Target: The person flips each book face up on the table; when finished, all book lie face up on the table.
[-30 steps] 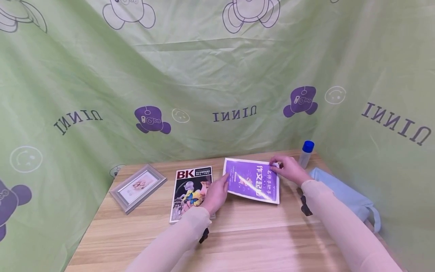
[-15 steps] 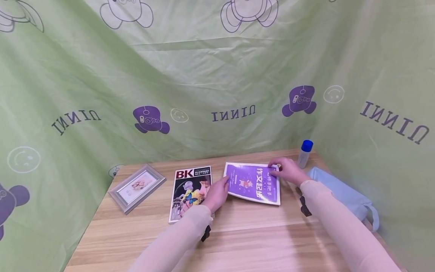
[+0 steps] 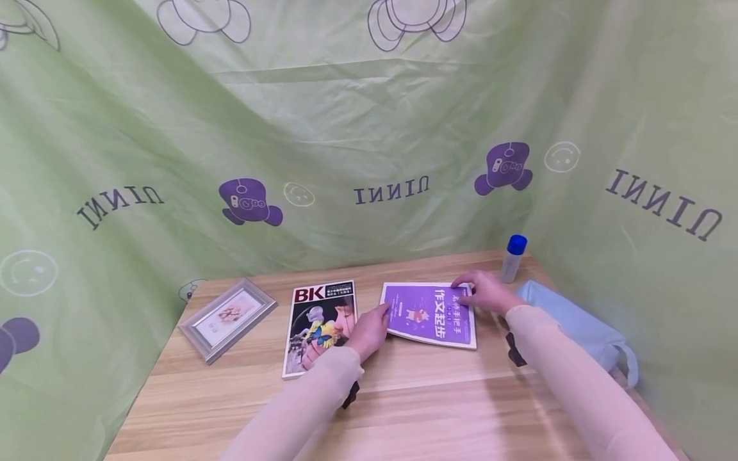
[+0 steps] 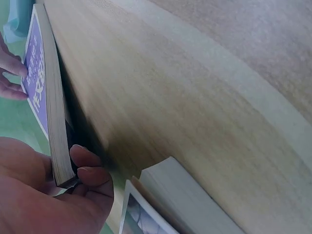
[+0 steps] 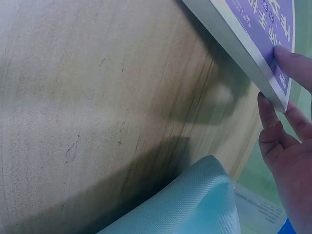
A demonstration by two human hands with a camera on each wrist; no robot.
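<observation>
A purple-covered book (image 3: 425,315) with white lettering is held between both hands, just over the wooden table. Its left end is gripped by my left hand (image 3: 368,331); in the left wrist view, curled fingers (image 4: 92,175) reach under the book's page edge (image 4: 57,131). At the opposite end my right hand (image 3: 491,292) pinches the book, thumb (image 5: 295,66) on the cover and fingers beneath. Shadow shows under the book in both wrist views. A book marked BK (image 3: 314,326) lies beside my left hand, its right part hidden by that hand and sleeve.
A grey picture frame (image 3: 229,320) lies at the table's left. At the back right stands a clear bottle with a blue cap (image 3: 517,244). A light blue pouch (image 3: 571,326) lies at the right edge, partly behind my right arm. Green printed cloth (image 3: 323,128) hangs around the table.
The purple book has come down closer to the table, its far edge dropping so it lies flatter. Both hands keep their hold at its ends. The head view has shifted slightly.
</observation>
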